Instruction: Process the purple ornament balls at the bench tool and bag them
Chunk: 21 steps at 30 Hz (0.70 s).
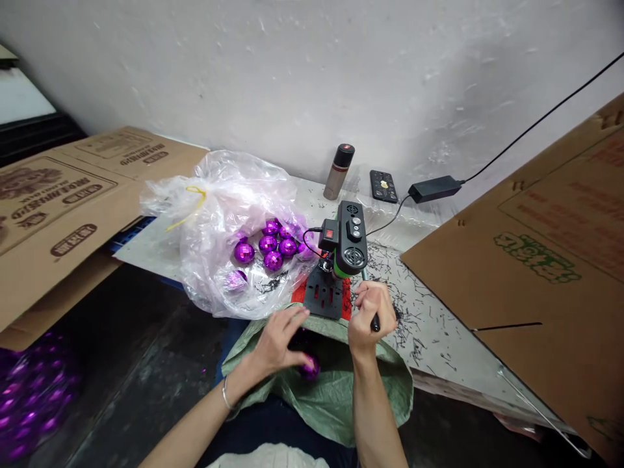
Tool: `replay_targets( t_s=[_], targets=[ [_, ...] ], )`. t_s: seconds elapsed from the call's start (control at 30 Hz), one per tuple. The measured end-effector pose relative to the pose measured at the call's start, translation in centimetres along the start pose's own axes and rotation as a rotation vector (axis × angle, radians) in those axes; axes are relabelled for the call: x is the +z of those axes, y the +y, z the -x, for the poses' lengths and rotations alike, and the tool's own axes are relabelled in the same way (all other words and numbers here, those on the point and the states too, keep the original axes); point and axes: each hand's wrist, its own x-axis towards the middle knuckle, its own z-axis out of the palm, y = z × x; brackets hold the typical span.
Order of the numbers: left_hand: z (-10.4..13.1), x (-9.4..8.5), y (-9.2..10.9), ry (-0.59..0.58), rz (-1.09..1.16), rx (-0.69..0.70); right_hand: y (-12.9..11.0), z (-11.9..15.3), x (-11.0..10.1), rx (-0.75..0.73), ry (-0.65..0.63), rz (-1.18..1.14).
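My left hand [280,344] is open, its thumb and fingers spread over the mouth of a green woven sack [316,406] on my lap. A shiny purple mirror ball [311,368] is right by the thumb tip, inside the sack's opening; whether they touch I cannot tell. My right hand [374,312] is closed in a fist around a black-handled tool [375,323]; most of it is hidden. In front of both hands stands a small black device [353,237] on a slotted metal plate [323,296], with a red piece [346,299] under the plate.
A clear plastic bag [209,247] holding several purple balls [268,244] lies left on the table. Behind are a bottle [338,172], a phone [383,186] and a power adapter [435,188]. Black scraps [414,312] litter the right. Cardboard boxes [546,260] flank the table; more balls [36,390] are lower left.
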Motion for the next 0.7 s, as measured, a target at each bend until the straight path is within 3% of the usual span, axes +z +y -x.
replay_targets(
  t_s=[0.07,0.13,0.23,0.3,0.33,0.4,0.53,0.6,0.7],
  targets=[
    [-3.5,-1.6,-1.8,0.113,-0.136,-0.137,0.1,0.0,0.1,-0.006,-0.001,0.001],
    [-7.6,-2.9,-4.0,0.162,-0.313,-0.358,0.2,0.0,0.0,-0.012,-0.003,0.001],
    [-12.3,-4.0,-6.7,-0.093,-0.462,-0.653,0.4,0.1,-0.2,-0.027,-0.019,0.007],
    [-13.7,-4.4,-7.5,-0.244,-0.442,-0.781,0.4,0.0,-0.4,-0.035,-0.039,0.014],
    [-13.9,-4.7,-7.7,-0.257,-0.389,-0.821,0.3,-0.1,-0.5,-0.037,-0.052,0.016],
    [-13.5,-5.1,-7.5,-0.144,-0.185,-0.869,0.2,-0.5,-0.7,-0.036,-0.076,0.009],
    [-11.2,-5.2,-5.2,0.155,0.565,-0.908,-0.4,-1.7,-0.7,0.007,-0.107,-0.006],
    [-10.1,-4.4,-3.6,0.174,0.872,-0.919,-0.7,-2.3,-0.7,0.030,-0.117,-0.001],
    [-8.9,-2.2,-1.8,0.138,1.039,-0.945,-1.0,-2.8,-0.7,0.038,-0.131,-0.005]
  ],
)
